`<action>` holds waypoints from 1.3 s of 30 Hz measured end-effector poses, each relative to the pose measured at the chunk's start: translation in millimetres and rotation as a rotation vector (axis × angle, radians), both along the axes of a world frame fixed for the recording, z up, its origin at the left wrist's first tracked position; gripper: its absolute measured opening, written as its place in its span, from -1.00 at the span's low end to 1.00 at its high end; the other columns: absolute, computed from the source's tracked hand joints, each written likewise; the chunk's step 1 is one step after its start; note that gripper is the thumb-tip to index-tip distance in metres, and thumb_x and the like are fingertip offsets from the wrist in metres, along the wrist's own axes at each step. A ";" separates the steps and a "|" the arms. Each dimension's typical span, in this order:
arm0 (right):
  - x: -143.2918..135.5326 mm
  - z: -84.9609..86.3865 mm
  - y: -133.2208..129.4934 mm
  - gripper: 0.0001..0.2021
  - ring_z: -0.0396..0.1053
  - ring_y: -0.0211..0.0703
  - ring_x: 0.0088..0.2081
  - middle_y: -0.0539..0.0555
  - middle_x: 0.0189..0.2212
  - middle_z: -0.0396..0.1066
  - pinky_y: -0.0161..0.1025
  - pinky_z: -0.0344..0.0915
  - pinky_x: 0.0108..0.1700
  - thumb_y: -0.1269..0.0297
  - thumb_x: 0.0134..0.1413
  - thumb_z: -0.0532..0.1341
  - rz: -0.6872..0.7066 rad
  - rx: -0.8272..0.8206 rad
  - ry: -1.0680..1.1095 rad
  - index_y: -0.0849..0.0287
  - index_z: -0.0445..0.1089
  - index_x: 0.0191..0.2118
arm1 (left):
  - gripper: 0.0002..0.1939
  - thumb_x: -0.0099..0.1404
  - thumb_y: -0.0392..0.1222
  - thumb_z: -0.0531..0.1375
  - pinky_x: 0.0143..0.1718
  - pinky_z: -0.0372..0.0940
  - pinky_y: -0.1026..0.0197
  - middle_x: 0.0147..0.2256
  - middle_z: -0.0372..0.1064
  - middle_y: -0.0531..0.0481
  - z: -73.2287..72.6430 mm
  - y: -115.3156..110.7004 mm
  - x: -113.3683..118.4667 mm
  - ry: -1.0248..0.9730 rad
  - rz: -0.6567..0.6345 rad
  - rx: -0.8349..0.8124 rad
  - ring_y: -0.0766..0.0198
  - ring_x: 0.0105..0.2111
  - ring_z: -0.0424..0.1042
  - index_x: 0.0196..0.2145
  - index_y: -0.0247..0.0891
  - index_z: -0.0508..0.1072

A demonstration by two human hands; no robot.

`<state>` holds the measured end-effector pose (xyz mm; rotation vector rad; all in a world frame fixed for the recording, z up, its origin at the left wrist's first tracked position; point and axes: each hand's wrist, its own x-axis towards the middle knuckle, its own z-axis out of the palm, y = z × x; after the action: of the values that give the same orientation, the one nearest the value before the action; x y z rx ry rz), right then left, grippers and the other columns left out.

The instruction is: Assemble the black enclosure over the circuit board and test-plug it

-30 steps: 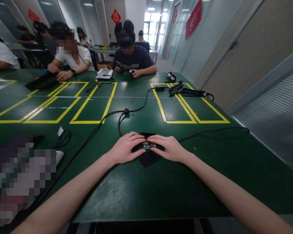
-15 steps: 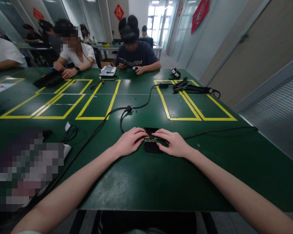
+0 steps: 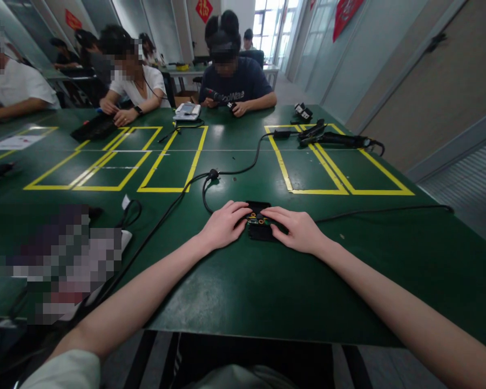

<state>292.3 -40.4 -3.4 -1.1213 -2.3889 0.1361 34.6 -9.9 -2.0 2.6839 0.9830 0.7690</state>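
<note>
A small black casing (image 3: 260,232) lies on the green table (image 3: 194,302) between my hands. Inside it a circuit board (image 3: 256,221) shows green, with orange rings and bits of yellow. From the left, my left hand (image 3: 225,224) has its curled fingers closed on the board's left edge. My right hand (image 3: 298,229) grips the right side, fingers over the board and thumb by the casing's lower part. Fingertips partly cover the board at both ends.
A black cable (image 3: 178,197) with a plug (image 3: 213,174) runs across the table on the left. Yellow tape outlines, a black tool (image 3: 334,140) and a white device (image 3: 187,112) lie farther back. A person (image 3: 237,81) sits opposite, others at left.
The whole view has shifted, so the table and hands appear a little farther right and higher. Both hands remain at the casing, with slight finger movement.
</note>
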 end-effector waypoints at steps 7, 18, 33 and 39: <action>4.3 3.8 3.1 -0.59 0.57 -0.02 -0.13 0.16 0.15 0.46 -0.06 0.54 -0.09 0.33 0.34 0.04 -0.013 -0.014 0.039 0.05 0.41 0.21 | -0.69 0.43 -0.21 0.15 0.05 0.45 -0.01 -0.04 0.45 -0.13 -3.6 1.7 -1.0 -0.035 0.097 -0.028 0.08 -0.01 0.44 0.09 -0.20 0.46; 21.4 5.1 7.4 -0.58 0.51 -0.04 -0.25 0.12 -0.17 0.49 -0.15 0.46 -0.21 0.09 0.28 0.22 -0.009 -0.037 -0.035 0.12 0.39 0.18 | -0.68 0.41 -0.10 0.18 -0.06 0.45 0.05 -0.20 0.46 -0.07 1.2 4.5 -4.6 -0.008 0.077 -0.079 0.11 -0.16 0.49 0.07 -0.22 0.47; 13.1 1.4 6.5 -0.57 0.54 -0.08 -0.24 0.16 -0.17 0.57 -0.21 0.40 -0.22 0.14 0.38 0.13 0.044 -0.067 -0.111 0.15 0.41 0.25 | -0.64 0.26 -0.11 0.26 -0.05 0.43 0.01 -0.22 0.43 -0.07 3.6 3.6 -7.6 -0.072 0.055 -0.168 0.07 -0.15 0.46 0.00 -0.26 0.45; 11.2 2.8 7.8 -0.53 0.54 -0.05 -0.25 0.17 -0.16 0.58 -0.18 0.40 -0.21 0.08 0.38 0.13 -0.001 -0.115 -0.132 0.16 0.38 0.27 | -0.65 0.25 -0.15 0.24 -0.03 0.41 -0.02 -0.19 0.43 -0.10 4.0 3.7 -6.3 -0.069 0.092 -0.214 0.06 -0.15 0.45 -0.02 -0.29 0.46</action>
<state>303.5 -32.6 -0.6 -1.2178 -2.5242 0.2078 28.3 -6.1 2.0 2.4299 1.1100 0.7224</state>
